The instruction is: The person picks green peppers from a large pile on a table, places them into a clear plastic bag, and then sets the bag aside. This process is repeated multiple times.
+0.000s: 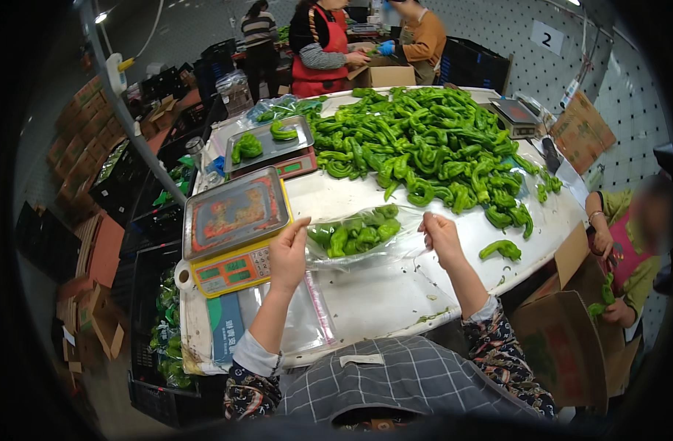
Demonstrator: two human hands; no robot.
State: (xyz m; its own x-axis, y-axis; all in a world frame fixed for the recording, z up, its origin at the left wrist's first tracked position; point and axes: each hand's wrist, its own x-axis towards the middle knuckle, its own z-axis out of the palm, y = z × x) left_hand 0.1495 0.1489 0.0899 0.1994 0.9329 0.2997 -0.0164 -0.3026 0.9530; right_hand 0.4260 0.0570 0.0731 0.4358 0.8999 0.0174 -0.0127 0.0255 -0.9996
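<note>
A clear plastic bag [408,242] with several green peppers [364,234] inside is stretched sideways above the white table [369,300]. My left hand [290,251] pinches its left end, close to the yellow digital scale [226,270]. At the opposite end, my right hand [442,237] grips the plastic between thumb and fingers. The scale carries a stained metal tray [237,212] with no peppers on it. Beyond the bag spreads a large heap of curled green peppers [419,143]. One loose pepper [500,251] lies to the right of my right hand.
A second scale's tray [270,143] holds peppers. Flat clear bags [284,308] lie at the near table edge. Bagged peppers fill a black crate [154,331] on the left. At right, a person [626,237] holds peppers by a cardboard box [562,342]. Other people [320,49] stand behind the table.
</note>
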